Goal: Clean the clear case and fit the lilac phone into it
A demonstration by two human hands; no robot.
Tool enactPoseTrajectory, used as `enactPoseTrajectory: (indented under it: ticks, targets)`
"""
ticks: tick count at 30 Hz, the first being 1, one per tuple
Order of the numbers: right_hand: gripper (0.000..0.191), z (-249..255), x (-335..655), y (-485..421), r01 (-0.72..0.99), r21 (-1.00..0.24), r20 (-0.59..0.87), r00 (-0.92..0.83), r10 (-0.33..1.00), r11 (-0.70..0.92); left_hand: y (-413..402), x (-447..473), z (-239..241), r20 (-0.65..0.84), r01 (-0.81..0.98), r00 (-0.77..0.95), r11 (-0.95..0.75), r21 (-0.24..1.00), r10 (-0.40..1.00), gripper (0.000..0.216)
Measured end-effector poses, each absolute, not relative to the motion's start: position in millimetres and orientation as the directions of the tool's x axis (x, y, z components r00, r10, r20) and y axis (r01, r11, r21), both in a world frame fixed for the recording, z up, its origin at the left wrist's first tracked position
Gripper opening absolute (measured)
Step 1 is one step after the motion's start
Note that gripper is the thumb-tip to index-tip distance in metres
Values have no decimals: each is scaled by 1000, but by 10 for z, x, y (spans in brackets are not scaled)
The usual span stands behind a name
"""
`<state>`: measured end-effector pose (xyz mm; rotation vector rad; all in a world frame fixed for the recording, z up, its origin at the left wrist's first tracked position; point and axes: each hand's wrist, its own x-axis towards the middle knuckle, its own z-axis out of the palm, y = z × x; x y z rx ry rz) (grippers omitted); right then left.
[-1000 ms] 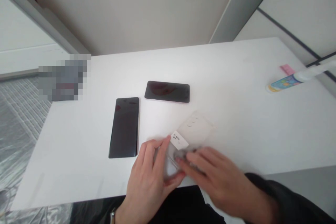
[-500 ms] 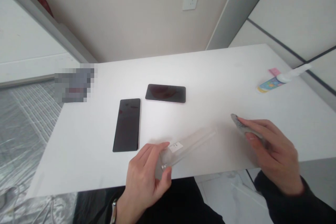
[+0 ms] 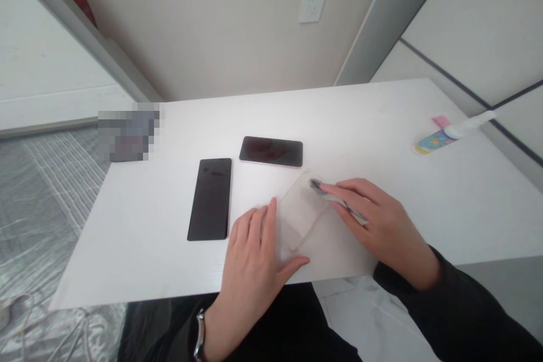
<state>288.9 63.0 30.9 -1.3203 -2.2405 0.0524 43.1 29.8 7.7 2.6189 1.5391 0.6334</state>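
A clear plastic phone case (image 3: pixel 299 212) lies flat on the white table (image 3: pixel 382 141) near its front edge. My left hand (image 3: pixel 254 254) holds the case's near end, fingers on its left side and thumb under its right. My right hand (image 3: pixel 373 220) pinches a small grey cloth or wipe (image 3: pixel 335 198) and presses its tip on the far corner of the case. Two dark phones lie face up beyond: an upright one (image 3: pixel 211 199) to the left and a sideways one (image 3: pixel 271 151) further back.
A small tube with a colourful label (image 3: pixel 445 136) and a pink slip (image 3: pixel 440 121) lie at the table's right edge. A blurred-out object (image 3: pixel 127 133) sits at the back left corner. A wall socket (image 3: pixel 311 4) is on the wall behind.
The case, tilted on edge half a second ago, now lies flat. My right hand came back from the right with the grey cloth and set it on the case.
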Motion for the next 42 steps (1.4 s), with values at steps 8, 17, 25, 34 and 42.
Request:
enactPoseTrajectory:
  ticks: [8,17,25,34,42]
  targets:
    - [38,171,2502,705,633,-216,372,-650,662,743,273,486,41,296,785,393,-485,386,871,86]
    - [37,193,2524,677,689,-135,375,-630,680,713,270,482,53,303,798,418,-505,328,856,88]
    - [35,173,2619,668,714,-113,370,-615,696,691,257,474,-36,261,808,386,-461,367,885,95]
    - [29,273,3046,809,843,-142,420,-424,802,520,129,179,94,293,857,419,-481,186,859,90]
    - [42,247,3195,1184,922,-126,419,-284,862,365,32,-61,25,343,899,338,-409,157,876,101]
